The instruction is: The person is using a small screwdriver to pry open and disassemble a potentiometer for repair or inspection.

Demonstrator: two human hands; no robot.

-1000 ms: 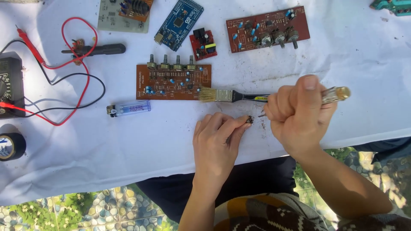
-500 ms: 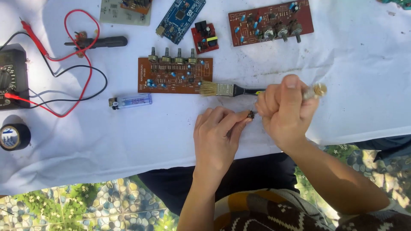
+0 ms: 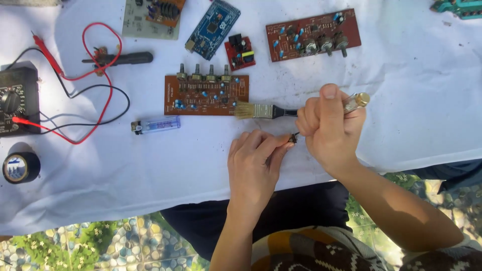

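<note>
- Two hands meet at the near edge of the tabletop point(image 3: 401, 115), which is draped in a white cloth, and between them we see a small dark part point(image 3: 292, 137).
- Our right hand point(image 3: 329, 128) is clenched in a fist around the handle of a small brush point(image 3: 281, 110); the clear handle end pokes out past the knuckles and the pale bristles point left, touching the edge of the nearest board. The brush seems kept in the fist so it stays ready while the fingers deal with the part.
- Our left hand point(image 3: 253, 163) pinches toward the small dark part with its fingertips, apparently steadying it; we cannot tell exactly what the part is.
- Just beyond the bristles lies a brown circuit board with a row of knobs point(image 3: 206, 94), flat and within easy reach.
- Left of that, a clear lighter point(image 3: 156, 125) lies on its side.
- Farther back sit a second brown board point(image 3: 312, 34), a small red module point(image 3: 239, 51), a blue board point(image 3: 213, 28) and a pale board point(image 3: 152, 17).
- At the far left, a black multimeter point(image 3: 17, 100) with red and black leads point(image 3: 95, 85), and a roll of black tape point(image 3: 21, 167), stay well apart.
</note>
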